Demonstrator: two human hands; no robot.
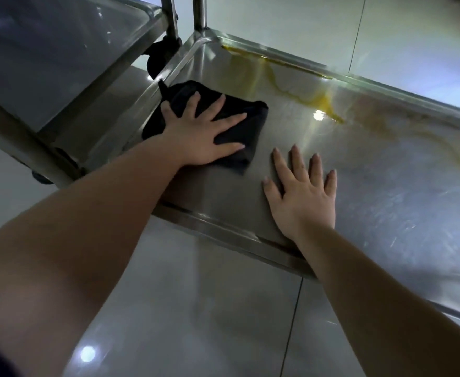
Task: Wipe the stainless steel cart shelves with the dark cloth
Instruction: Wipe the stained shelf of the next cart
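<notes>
cloth placement decides the next stroke. the dark cloth point(256, 123) lies bunched near the left end of the shelf point(386, 186), close to its left rim. your left hand point(204, 131) is flat on top of it, fingers spread and straight, pressing rather than pinching. only the cloth's far corner and its right and near edges show past your palm.

your right hand point(302, 191) rests bare on the steel just right of the cloth and nearer to you. its fingers are also spread, it holds nothing, and it looks to be bracing you.

the yellow spill point(327, 104) lies beyond both hands. it runs along the far rim point(359, 74), then trails down toward the middle of the shelf, with fainter smears further right. from the cloth it lies ahead and to the right, roughly where your left fingers already point. your left hand carries the cloth, so a push forward and rightward is probably the move, and your right hand may have to shift out of the path.

the spill looks wet, so one pass could smear it rather than lift it. most of the shelf seems not yet wiped.

a second shelf point(60, 50) stands at upper left, and tiled floor point(196, 295) shows below.
</notes>
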